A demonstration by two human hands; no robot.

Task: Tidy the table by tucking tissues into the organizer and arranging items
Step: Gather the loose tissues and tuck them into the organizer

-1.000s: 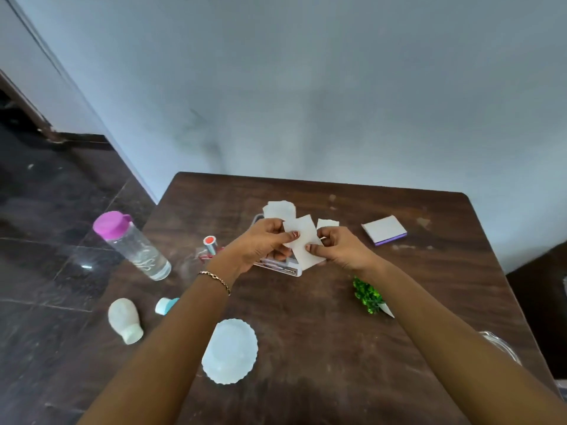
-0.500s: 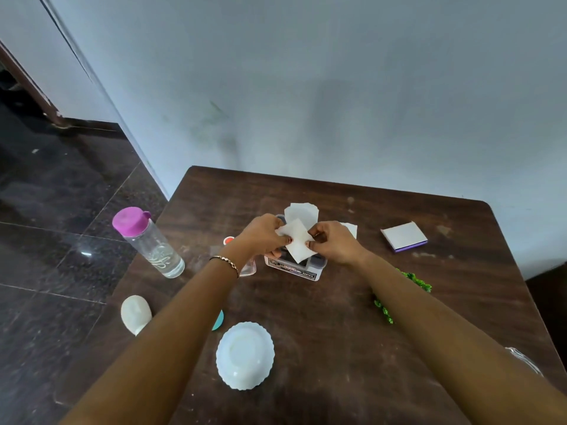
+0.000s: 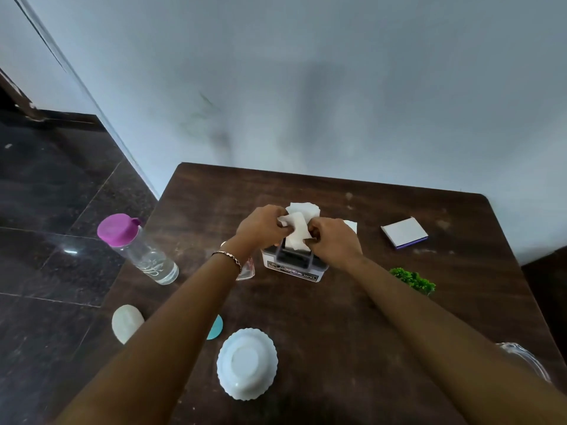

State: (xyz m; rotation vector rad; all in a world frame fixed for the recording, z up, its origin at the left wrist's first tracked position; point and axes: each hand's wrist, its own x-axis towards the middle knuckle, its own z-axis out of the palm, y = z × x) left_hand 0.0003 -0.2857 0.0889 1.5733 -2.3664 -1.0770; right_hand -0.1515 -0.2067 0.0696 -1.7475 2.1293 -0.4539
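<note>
Tissue point(image 3: 296, 233): 1 white sheet is pinched at its upper edge by both hands, directly above the organizer point(image 3: 293, 263) at the centre of the dark wooden table point(image 3: 352, 317). The left hand point(image 3: 264, 227) closes thumb and fingers on the sheet's left corner; the right hand point(image 3: 333, 240) closes on its right side. Holding 2 corners keeps the sheet taut and vertical, which appears intended to guide its lower edge into the organizer's near slot. That edge looks to be at the slot mouth; whether it has entered cannot be confirmed from this angle.

Count of remaining items:
- 1 further tissue point(image 3: 303, 207) standing upright behind the held sheet, in the organizer.
- 1 white sheet point(image 3: 351, 224) partly hidden beyond the right hand.
- 1 clear bottle with a purple cap point(image 3: 138, 250), near the left table edge.
- 1 white scalloped bowl point(image 3: 247, 365), inverted.
- 1 note pad point(image 3: 404, 232), far right.
- 1 green plastic sprig point(image 3: 414, 280).
- 1 white egg-shaped container point(image 3: 126, 322).
</note>
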